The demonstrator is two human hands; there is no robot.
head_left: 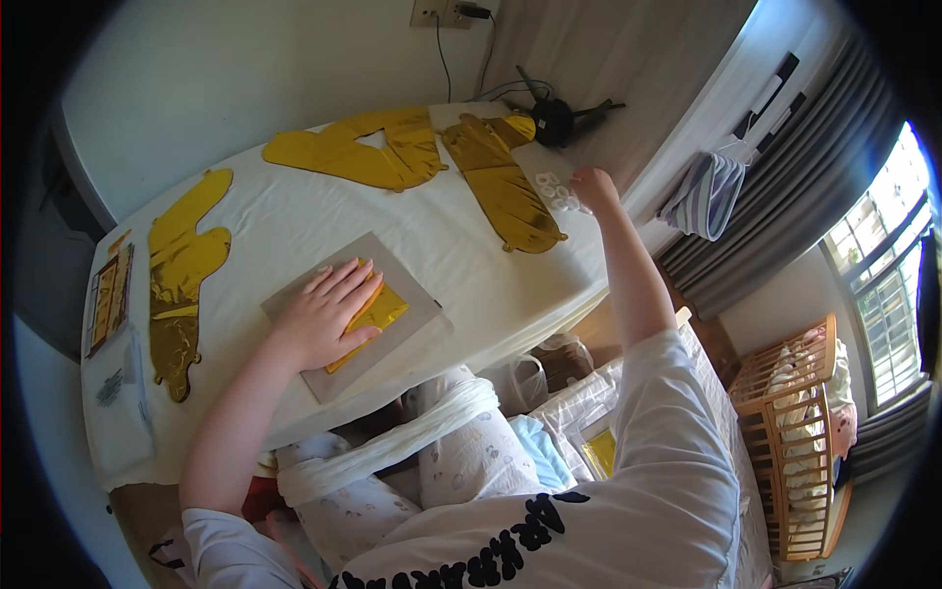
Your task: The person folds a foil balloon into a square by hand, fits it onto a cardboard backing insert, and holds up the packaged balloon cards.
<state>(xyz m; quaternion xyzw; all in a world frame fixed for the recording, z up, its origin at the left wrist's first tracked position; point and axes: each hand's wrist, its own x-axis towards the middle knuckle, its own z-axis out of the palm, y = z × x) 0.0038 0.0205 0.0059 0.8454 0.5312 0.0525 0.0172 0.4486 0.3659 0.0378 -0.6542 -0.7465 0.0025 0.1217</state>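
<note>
My left hand [329, 309] lies flat, fingers stretched out, on a folded gold foil balloon [390, 312]. Under that balloon is a grey square board [417, 285] on the white-covered table. My right arm reaches to the far right of the table. There my right hand [595, 188] is closed beside a small heap of white ring-shaped pieces [557, 192]; what its fingers grip, if anything, is hidden. Flat, uninflated gold foil balloons lie spread out: one on the left [182, 270], one at the back [334, 152] and one near my right hand [498, 187].
A black router [554, 122] with cables stands at the table's back right corner. At the left edge lie a printed card [108, 299] and a clear plastic bag [123, 388]. A wooden crib [785, 422] stands to the right, near grey curtains [775, 216].
</note>
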